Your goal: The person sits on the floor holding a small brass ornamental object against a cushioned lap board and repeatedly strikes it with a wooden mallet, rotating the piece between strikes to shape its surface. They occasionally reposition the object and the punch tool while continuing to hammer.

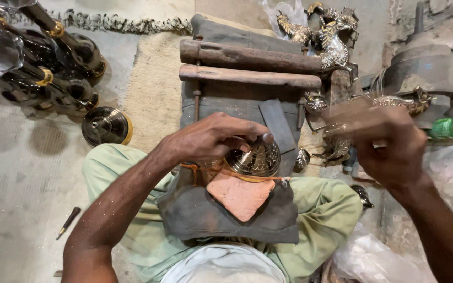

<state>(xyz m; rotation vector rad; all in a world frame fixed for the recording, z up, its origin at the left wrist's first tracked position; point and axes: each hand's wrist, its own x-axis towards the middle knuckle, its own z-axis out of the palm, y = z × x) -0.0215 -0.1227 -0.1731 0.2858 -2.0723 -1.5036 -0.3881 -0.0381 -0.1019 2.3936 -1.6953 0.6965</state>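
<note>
Left hand [213, 139] clamps the domed brass piece [255, 157] on the lap pad; best kept steady while the blurred right hand [389, 144], at three o'clock, grips a thin tool.

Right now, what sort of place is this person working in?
Probably a small metalcraft workshop, worked seated on the floor. The left hand steadies an engraved brass dome on the lap, finished dark brass pieces lie on the floor, and ornate metal horse figures stand behind rough wooden beams.

Grey concrete floor [22, 152] at left, a beige fringed mat [153, 89] at upper centre, two worn wooden beams [247, 65] across it, a rough grey wall [405, 21] at upper right
</note>
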